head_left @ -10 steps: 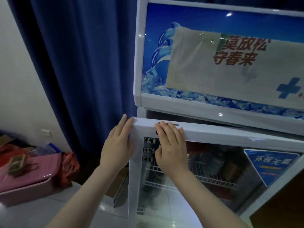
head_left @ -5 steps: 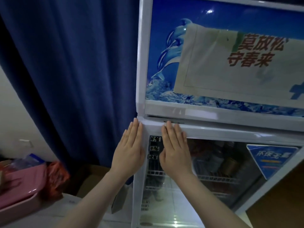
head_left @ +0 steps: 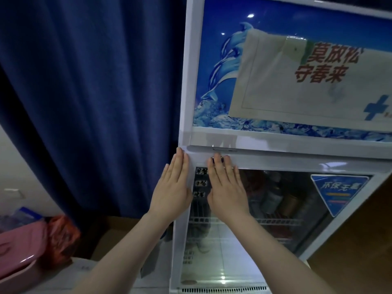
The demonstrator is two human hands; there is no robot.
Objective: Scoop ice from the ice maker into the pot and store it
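Observation:
A white upright fridge fills the right half of the head view. Its lower glass door [head_left: 286, 164] lies flush against the cabinet, with jars and cans on wire shelves behind the glass. My left hand [head_left: 172, 187] presses flat on the door's left frame with straight fingers. My right hand [head_left: 226, 187] lies flat beside it on the top rail and glass. The upper door [head_left: 212, 60] carries a blue dolphin picture with a paper poster [head_left: 307, 81] taped over it. No pot, ice or scoop is visible.
A dark blue curtain [head_left: 95, 92] hangs to the left of the fridge. At the lower left lie a pink plastic bin [head_left: 19, 251] and an orange bag [head_left: 61, 236]. A brown wooden surface [head_left: 364, 240] shows at the lower right.
The lower glass door stood ajar a second ago and now sits shut against the cabinet. Both hands flattened onto it and pushed it in.

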